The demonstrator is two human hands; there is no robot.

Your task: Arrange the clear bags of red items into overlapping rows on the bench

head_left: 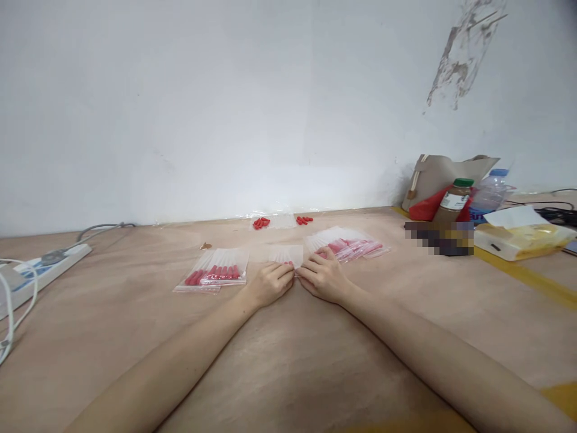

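A pale wall [202, 108] is seen across the back, and below it the broad brown table [270, 373] is laid out. At the far right a grey bag [437, 171] is propped up; at the far left a power strip [67, 261] is set, well apart from the work. A green-capped bottle [452, 204] is stood in front of the grey bag.

Closer in, the right stack [354, 248] of clear packets is fanned out, red showing through. The left stack [220, 270] is spread just beside the left hand. And here, side by side, the left hand [273, 282] and right hand [325, 278] are bent in with narrow, curled fingers over the near edge of the middle packet [286, 254]! Whether that edge is pinched or merely pressed cannot be told; the fingertips are hidden.

Trouble could be caused by slick plastic: if the edge were tugged unevenly, the packet might be skewed or, should its mouth be open, its contents spilled. The right stack, lying against the right hand's fingers, could be knocked askew by a sideways slip.

By the wall, loose red pieces [261, 223] are gathered.
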